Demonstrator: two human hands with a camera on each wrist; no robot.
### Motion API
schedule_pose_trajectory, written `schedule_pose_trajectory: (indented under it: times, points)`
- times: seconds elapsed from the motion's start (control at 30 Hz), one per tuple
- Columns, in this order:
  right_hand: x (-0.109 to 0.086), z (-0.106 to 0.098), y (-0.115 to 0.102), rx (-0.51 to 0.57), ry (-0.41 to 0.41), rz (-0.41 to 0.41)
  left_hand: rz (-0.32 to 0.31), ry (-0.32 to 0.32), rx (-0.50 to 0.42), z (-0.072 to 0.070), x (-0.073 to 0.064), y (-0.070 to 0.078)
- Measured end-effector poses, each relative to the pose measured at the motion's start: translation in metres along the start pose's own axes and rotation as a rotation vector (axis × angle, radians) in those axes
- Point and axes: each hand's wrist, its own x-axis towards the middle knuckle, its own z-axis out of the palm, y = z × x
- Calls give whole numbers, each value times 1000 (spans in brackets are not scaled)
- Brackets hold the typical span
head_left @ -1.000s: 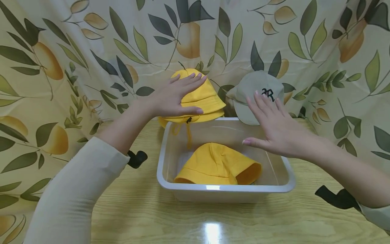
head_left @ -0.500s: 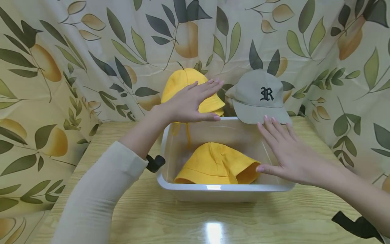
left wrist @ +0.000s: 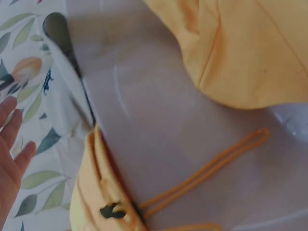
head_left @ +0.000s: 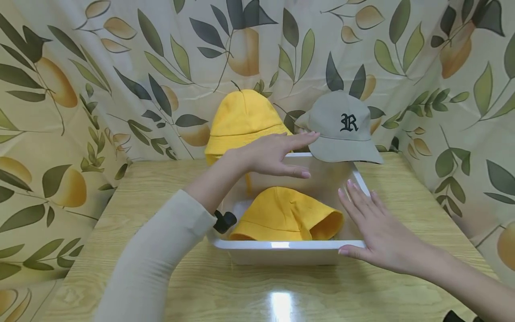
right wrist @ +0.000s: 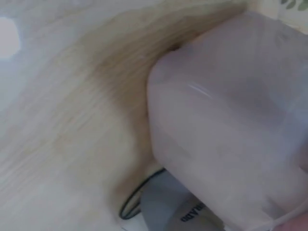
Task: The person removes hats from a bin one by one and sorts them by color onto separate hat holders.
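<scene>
My left hand point(head_left: 275, 156), fingers straight, hovers over the back of a beige plastic bin point(head_left: 249, 245), overlapping the brim of a yellow bucket hat point(head_left: 245, 112) behind it. That hat's cord point(left wrist: 207, 172) and black toggle point(left wrist: 113, 210) show in the left wrist view, the cord hanging inside the bin. A second yellow bucket hat point(head_left: 277, 214) lies on its side in the bin. Flat and spread, my right hand point(head_left: 378, 232) is over the bin's right front corner, hiding part of the rim. At the back right rests a grey baseball cap point(head_left: 342, 120) with a black R.
The bin stands on a light wooden table point(head_left: 169, 277). A curtain point(head_left: 161, 53) printed with leaves and fruit hangs behind and at both sides. Dark straps point(head_left: 224, 222) sit near the wrists. In the right wrist view the grey cap point(right wrist: 168, 202) lies beside the bin.
My left hand has moved right and down, uncovering more of the back yellow hat. My right hand has come down from before the grey cap to the bin's front corner. The hats stay put.
</scene>
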Motion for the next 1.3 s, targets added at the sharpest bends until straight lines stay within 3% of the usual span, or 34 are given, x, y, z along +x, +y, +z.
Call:
schedule_pose_trajectory:
  times: [0.17, 0.4, 0.53, 0.73, 0.83, 1.13, 1.3]
  points:
    - [-1, 4, 0, -23, 29, 2, 24, -95, -60, 18, 7, 3]
    - [-2, 8, -2, -28, 37, 14, 106, -163, -65, 47, 19, -1]
    - [-2, 7, -2, -25, 43, 12, 86, -235, -5, 57, 27, 2]
    - [-2, 6, -1, -21, 41, 10, 0, -410, 125, 75, 42, 11]
    - [-2, 6, -1, -23, 43, 13, -32, -463, 186, 84, 48, 16]
    - [3, 7, -1, -21, 34, 8, -44, -409, 336, 96, 58, 30]
    - [-1, 5, 0, -23, 49, 4, -13, -374, 293, 96, 60, 31]
